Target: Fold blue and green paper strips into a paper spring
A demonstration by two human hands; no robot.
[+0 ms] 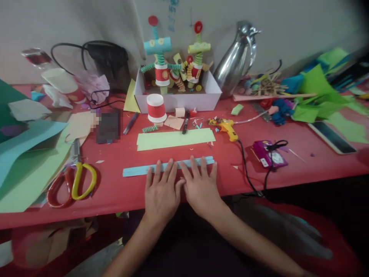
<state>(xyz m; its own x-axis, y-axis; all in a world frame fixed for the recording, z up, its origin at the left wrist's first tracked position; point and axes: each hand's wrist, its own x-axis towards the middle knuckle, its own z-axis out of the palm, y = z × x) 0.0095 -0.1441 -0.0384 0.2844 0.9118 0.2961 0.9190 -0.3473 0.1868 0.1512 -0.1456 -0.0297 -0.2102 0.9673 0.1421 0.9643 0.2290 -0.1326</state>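
Note:
A long, narrow strip of light blue paper [135,171] lies crosswise near the front of the red table. My left hand [162,190] is flat, its spread fingertips resting on the middle of the strip. Beside it, my right hand [201,186] lies flat with fingers apart, its tips on the strip's right half. The two thumbs come close together between the hands. Just behind the blue strip is a wider pale green paper strip [175,139], which neither hand touches. Parts of the blue strip are hidden under my fingers.
Scissors [75,181] and coloured sheets [34,173] lie left. A yellow glue gun [227,127], its cord, a purple box [269,154] and a phone [331,137] are right. Behind stand a paper cup [156,108], a white box [178,102] with paper figures, and a steel jug [236,57].

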